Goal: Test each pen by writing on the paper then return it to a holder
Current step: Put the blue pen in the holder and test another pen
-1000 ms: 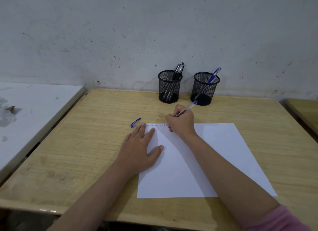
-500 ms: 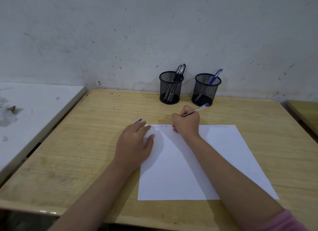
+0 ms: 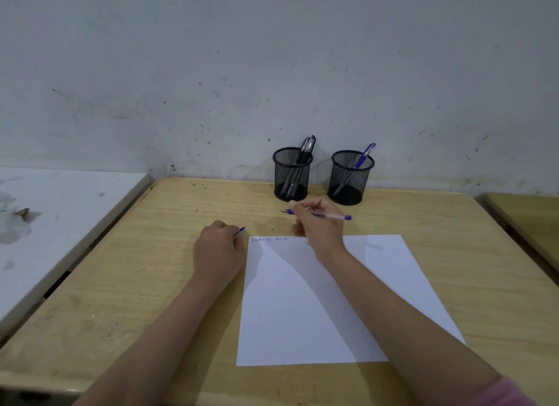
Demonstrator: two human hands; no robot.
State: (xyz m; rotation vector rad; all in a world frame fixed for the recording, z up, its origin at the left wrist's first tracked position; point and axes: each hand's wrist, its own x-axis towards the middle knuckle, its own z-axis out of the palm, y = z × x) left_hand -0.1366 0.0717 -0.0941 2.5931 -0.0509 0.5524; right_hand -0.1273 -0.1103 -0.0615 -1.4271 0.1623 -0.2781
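Observation:
A white sheet of paper (image 3: 317, 303) lies on the wooden desk (image 3: 151, 284), with several small blue words along its top left edge. My right hand (image 3: 320, 224) is raised just beyond the paper's top edge and holds a clear pen with blue ends (image 3: 331, 216) level, its tip pointing left. My left hand (image 3: 219, 248) rests on the desk left of the paper, fingers closed over the blue pen cap (image 3: 240, 231), whose end pokes out. Two black mesh holders stand at the wall: the left holder (image 3: 292, 175) has dark pens, the right holder (image 3: 351, 177) one blue pen.
A white table (image 3: 60, 224) adjoins the desk on the left, with a narrow gap between them. Another wooden desk edge (image 3: 532, 224) shows at the far right. The grey wall rises directly behind the holders.
My right hand lifted the pen off the paper and turned it level, tip to the left. My left hand slid off the paper to the left and closed on the blue cap.

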